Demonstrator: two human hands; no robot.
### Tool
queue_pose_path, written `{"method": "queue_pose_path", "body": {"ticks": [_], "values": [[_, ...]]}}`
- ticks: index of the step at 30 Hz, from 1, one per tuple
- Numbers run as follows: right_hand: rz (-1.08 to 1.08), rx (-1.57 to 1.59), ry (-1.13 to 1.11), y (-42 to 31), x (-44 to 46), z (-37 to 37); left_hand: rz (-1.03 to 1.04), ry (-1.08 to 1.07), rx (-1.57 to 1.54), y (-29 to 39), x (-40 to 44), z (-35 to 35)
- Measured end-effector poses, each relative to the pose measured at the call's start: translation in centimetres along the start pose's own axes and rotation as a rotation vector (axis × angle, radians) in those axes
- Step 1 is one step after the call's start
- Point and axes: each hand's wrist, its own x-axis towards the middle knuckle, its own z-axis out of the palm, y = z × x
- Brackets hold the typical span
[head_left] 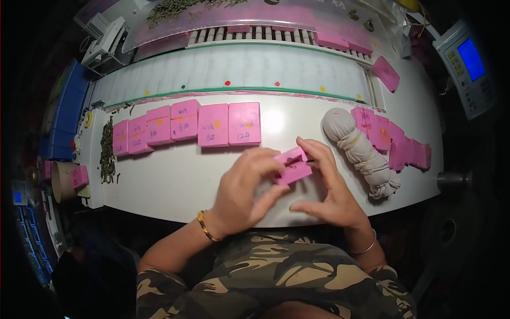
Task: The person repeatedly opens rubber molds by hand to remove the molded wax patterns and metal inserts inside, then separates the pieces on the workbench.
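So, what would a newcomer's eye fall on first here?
Probably the small pink block near the middle, gripped in the left hand with the right hand curved around its other side. Next, the row of larger pink blocks with blue writing, beyond the left hand on the white table. To the right, the pale wrapped bundle and the bright blue screen at upper right also stand out.

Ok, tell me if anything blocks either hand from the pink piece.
Nothing visible does. The left hand grips the pink piece; the right hand has fingers at its right end, thumb apart. The cloth roll lies farther right, not between.
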Motion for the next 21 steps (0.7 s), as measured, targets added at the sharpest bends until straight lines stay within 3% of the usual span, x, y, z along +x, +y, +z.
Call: {"method": "queue_pose_path", "body": {"ticks": [7,9,12,13,15,19,21], "values": [[0.011,0.076,0.125,1.8,1.8,0.6,-0.146,0.085,-0.203,-2.1,0.0,-0.2],[0.056,0.149,0.154,1.5,2.0,0.8,-0.305,0.071,-0.27,-1.5,0.5,-0.6],[0.179,0.333,0.224,0.7,2.6,0.6,-0.352,0.117,-0.147,-0.5,2.0,-2.5],[0.252,0.442,0.267,0.3,3.1,0.5,-0.347,0.119,-0.145,-0.2,2.6,-2.9],[0.266,0.532,0.296,-0.6,4.6,0.5,0.066,0.107,0.329,0.4,3.7,-4.0],[0.236,0.535,0.2,-1.0,6.6,1.7,0.022,0.071,0.304,-0.7,4.5,-3.0],[0.207,0.626,0.221,-0.8,7.8,2.3,-0.142,0.064,0.217,-1.8,6.0,-5.1]]}}
